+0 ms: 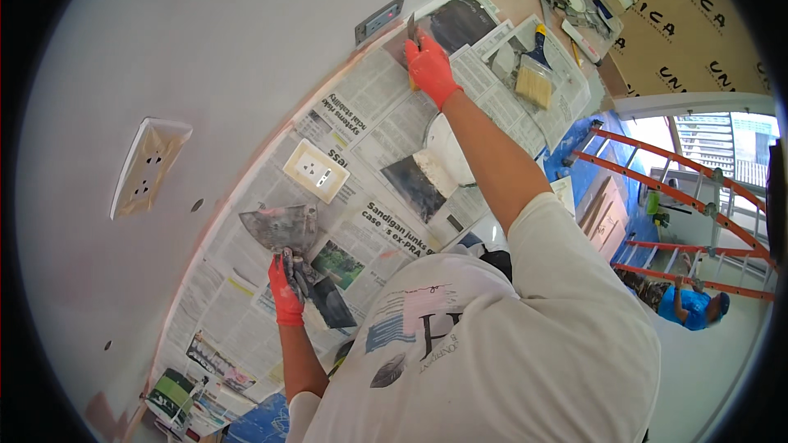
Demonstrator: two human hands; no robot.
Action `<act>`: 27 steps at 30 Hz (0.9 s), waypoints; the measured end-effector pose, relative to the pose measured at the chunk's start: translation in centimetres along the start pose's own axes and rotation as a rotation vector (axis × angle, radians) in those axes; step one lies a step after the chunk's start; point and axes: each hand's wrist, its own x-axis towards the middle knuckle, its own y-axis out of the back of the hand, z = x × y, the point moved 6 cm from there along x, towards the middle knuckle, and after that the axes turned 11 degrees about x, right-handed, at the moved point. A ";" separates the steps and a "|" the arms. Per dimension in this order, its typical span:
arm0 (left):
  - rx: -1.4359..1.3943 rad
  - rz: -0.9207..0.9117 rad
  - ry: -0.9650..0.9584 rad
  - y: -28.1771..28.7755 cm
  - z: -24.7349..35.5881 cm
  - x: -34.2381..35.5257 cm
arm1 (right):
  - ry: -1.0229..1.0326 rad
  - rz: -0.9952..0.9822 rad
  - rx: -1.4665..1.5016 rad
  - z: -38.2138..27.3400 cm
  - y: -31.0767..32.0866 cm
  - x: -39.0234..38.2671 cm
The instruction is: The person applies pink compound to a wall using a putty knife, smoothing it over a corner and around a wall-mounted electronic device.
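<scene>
My left hand (pixel 286 289), in a red glove, is closed round a wide putty knife (pixel 281 228) whose blade is smeared with grey filler. This blade sits just above the newspaper (pixel 373 135) covering the surface along the wall. In my right hand (pixel 431 70), also red-gloved, is a narrower putty knife (pixel 412 28). Its blade points up at the wall, beside a dark outlet plate (pixel 380 20); a bit of its yellowish handle shows below my fingers. Between my hands a white outlet (pixel 315 171) with tape round its edge lies on the newspaper.
Another taped outlet (pixel 151 166) is on the wall. A paintbrush (pixel 535 74) and a cluttered tray of tools (pixel 574 4) are at the far end. A paint can (pixel 171 394) stands lower left. Orange ladders (pixel 681 189) and a person in blue (pixel 694 308) are at right.
</scene>
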 end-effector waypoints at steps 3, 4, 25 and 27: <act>0.194 0.061 -0.187 1.2 -2.1 0.1 | -0.059 -0.043 0.062 1.0 -0.9 1.3; 0.239 0.070 -0.229 1.6 -2.4 0.0 | -0.045 -0.055 0.020 0.6 -1.2 1.4; 0.482 0.148 -0.490 1.7 -1.4 -0.4 | -0.035 -0.099 0.517 -3.9 -7.0 -5.4; 0.480 0.104 -0.461 2.3 -2.9 0.3 | -0.069 -0.130 0.545 -4.3 -7.2 -6.1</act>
